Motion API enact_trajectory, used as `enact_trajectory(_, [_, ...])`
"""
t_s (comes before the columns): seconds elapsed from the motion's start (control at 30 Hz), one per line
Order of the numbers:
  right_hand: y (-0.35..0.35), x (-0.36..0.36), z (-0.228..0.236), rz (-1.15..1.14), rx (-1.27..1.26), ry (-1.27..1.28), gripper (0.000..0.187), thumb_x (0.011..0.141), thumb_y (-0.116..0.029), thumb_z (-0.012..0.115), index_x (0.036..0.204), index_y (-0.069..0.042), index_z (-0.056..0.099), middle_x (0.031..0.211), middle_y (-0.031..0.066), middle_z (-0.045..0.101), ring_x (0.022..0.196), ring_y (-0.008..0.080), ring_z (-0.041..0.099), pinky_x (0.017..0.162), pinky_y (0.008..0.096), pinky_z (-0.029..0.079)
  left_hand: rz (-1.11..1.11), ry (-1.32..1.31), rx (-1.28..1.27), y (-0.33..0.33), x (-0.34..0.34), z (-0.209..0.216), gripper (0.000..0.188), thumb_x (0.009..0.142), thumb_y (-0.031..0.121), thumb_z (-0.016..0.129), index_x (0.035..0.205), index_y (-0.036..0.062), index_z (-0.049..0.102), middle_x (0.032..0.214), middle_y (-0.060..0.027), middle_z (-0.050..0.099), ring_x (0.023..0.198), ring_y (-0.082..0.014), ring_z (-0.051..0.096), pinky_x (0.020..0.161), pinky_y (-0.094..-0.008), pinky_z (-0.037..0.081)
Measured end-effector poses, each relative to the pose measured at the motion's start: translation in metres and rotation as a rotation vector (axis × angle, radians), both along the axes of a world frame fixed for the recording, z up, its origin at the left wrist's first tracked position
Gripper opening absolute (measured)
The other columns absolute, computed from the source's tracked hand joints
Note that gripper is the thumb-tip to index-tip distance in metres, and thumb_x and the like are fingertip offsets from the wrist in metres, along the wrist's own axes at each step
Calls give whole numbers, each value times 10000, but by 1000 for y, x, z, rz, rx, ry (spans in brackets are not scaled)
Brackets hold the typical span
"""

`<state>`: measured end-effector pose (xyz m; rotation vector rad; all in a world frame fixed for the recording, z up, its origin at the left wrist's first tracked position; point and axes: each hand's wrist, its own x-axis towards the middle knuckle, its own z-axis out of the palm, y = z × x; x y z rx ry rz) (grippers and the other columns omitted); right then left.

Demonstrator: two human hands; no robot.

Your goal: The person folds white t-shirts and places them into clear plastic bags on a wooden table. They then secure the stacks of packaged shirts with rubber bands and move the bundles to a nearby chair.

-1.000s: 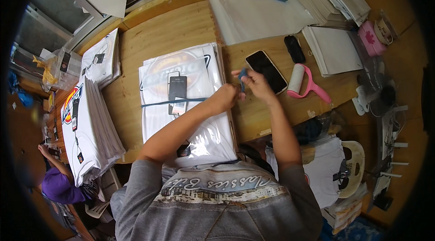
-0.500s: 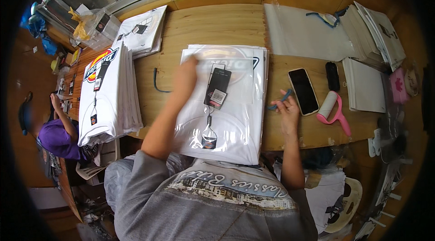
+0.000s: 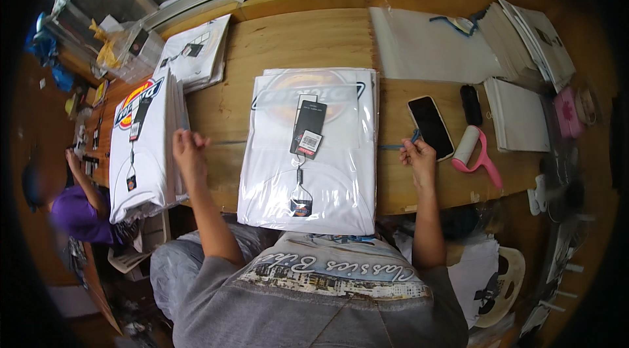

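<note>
A stack of white T-shirts in clear plastic bags [image 3: 308,171] lies in front of me, dark hang tags showing on the top one. A thin blue strap [image 3: 391,147] comes out from beneath the stack on both sides. To the right, the fingers of my right hand [image 3: 418,157] are closed around one end of it, close to a phone [image 3: 431,127]. My left hand [image 3: 190,149] is closed on the other end, beside a second stack of white T-shirts [image 3: 145,158].
Further back lie more bagged shirts [image 3: 194,53] and clear plastic sheets [image 3: 426,47] with a blue-strapped item on them. At right are a pink-handled lint roller [image 3: 477,155], a black case [image 3: 470,104] and white packets [image 3: 517,115]. A person in purple [image 3: 82,214] works at left.
My left hand has moved from the top of the stack to its left side and taken the strap end. My right hand stays at the right, its strap end pulled outward.
</note>
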<state>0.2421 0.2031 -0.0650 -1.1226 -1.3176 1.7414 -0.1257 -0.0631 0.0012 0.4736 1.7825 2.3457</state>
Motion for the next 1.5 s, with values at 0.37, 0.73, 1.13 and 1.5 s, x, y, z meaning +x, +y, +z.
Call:
enact_trajectory(0.37, [-12, -18, 12, 20, 71, 168, 141, 786, -122, 563, 841, 8, 580, 669, 36, 561, 541, 84, 493, 484, 194, 395, -994, 316, -308, 166, 142, 92, 129, 724, 20, 438, 797, 77, 529, 738, 1, 475, 685, -84, 424, 611, -201, 340])
enact_trajectory(0.73, [22, -24, 20, 404, 338, 146, 284, 722, 73, 470, 981, -19, 542, 949, 57, 516, 851, 144, 498, 784, 265, 389, -1222, 1114, -465, 225, 192, -32, 158, 773, 154, 538, 778, -3, 550, 728, -161, 557, 693, -330, 540, 620, -371, 432])
enact_trajectory(1.13, [-36, 45, 13, 168, 442, -63, 157, 709, 49, 456, 775, 13, 594, 675, 50, 570, 572, 100, 506, 501, 225, 407, -1400, -115, -611, 232, 169, -6, 99, 700, 90, 654, 707, 1, 612, 703, -66, 620, 581, -120, 564, 514, -239, 456])
enact_trajectory(1.5, [11, -19, 30, 421, 628, 21, 303, 686, 141, 393, 934, 34, 530, 946, 91, 489, 837, 170, 511, 731, 248, 413, -910, 2058, -203, 210, 200, 25, 78, 620, 103, 514, 666, 45, 540, 806, -56, 491, 774, -165, 496, 645, -254, 452])
